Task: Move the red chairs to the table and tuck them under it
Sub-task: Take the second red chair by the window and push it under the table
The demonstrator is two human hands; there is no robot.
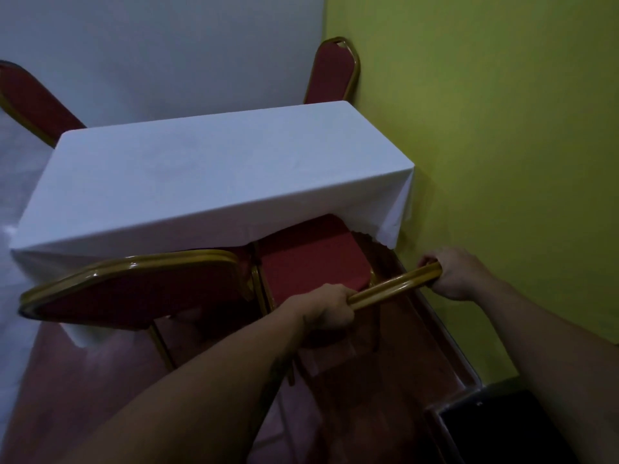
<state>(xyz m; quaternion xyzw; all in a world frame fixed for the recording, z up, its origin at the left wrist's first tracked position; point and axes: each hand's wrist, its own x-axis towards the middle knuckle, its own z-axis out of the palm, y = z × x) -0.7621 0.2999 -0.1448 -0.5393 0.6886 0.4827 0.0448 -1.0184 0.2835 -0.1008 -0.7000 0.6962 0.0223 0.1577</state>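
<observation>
Four red chairs with gold frames stand around a counter (187, 182) draped in a white cloth (398, 212). Both hands are clenched on the gold top rail of the near right chair (311, 259): the left hand (326, 306) wraps the rail's left end, and the right hand (452, 272) wraps its right end, close to the yellow-green wall (502, 145). That chair's red seat is pushed partway beneath the counter's near edge, and the hanging cloth is lifted and bunched over the front of the seat. Its back rail sits well out from the counter edge, tilted up toward the right.

Just left of it, touching or nearly touching at the frames, the near left chair (134, 289) has its backrest close against the counter's near side, its seat hidden below the cloth. On the far side, the far right chair (331, 75) shows only its backrest above the counter top, beside the wall corner. The far left chair (33, 102) leans into view at the left edge, its lower part hidden by the counter.

Reddish floor (100, 380) runs under the chairs, and a dark box (502, 426) sits low at the right, by the wall's base.
</observation>
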